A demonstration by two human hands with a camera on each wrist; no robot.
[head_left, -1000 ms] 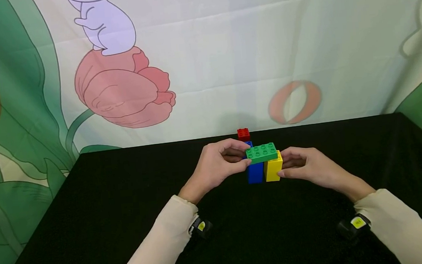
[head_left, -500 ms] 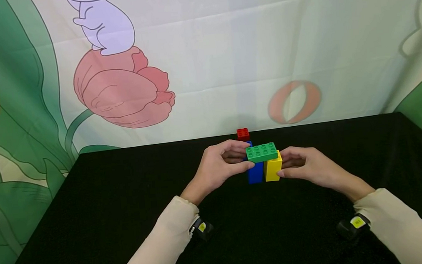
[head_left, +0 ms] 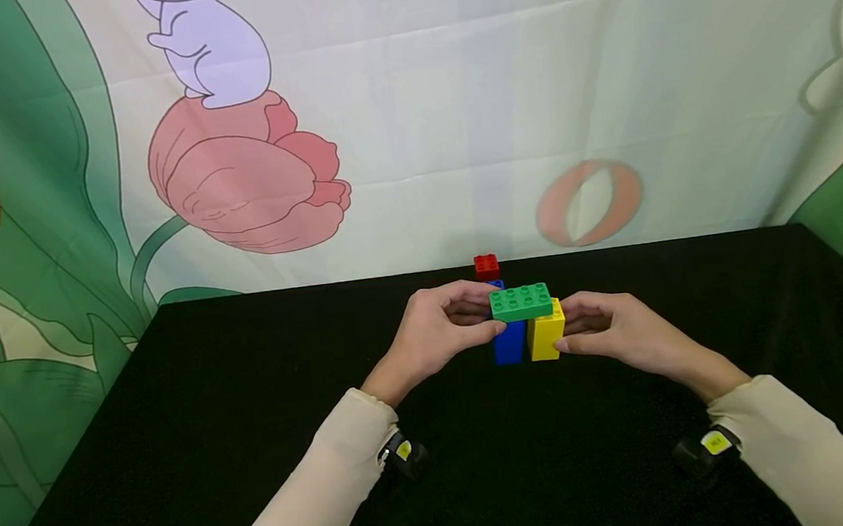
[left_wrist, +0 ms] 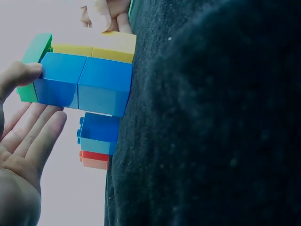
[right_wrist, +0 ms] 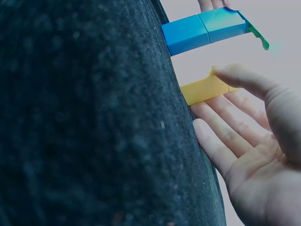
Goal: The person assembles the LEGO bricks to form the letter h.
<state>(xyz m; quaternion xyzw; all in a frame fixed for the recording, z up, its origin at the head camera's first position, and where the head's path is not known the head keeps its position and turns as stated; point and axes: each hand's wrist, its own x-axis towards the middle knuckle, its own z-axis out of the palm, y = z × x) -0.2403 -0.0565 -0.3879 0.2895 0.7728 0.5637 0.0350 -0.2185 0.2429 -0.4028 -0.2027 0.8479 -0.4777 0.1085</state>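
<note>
Bearings run from the green brick in the head view. Nearest are soft cream sleeves, at 8 and 4 o'clock, with small black wrist devices at the cuffs. The left hand, toward 9 o'clock, pinches one end of the green brick between thumb and fingers; the right hand, between 3 and 4, holds the yellow stack the same way.

The bricks are smooth, glossy plastic with round studs. The oblong green one, two studs by four, lies across the top of two upright columns: the blue stack toward 6 o'clock and the yellow one at 5. Seams in the wrist views show each column is two blocks high. Just behind, toward 10, are a rear blue brick and, farther back, a red brick. All stand on a desk draped in black, fuzzy cloth. Beyond hangs a creased fabric backdrop, printed with a pink flower and lilac animal toward 10 and an orange ring between 1 and 2.

The devices carry yellow labels, their writing too small to read.

The animal's head is cut off at the top edge. Glare bleaches the yellow faces in both wrist views. Whether the green brick is pressed home cannot be told.
</note>
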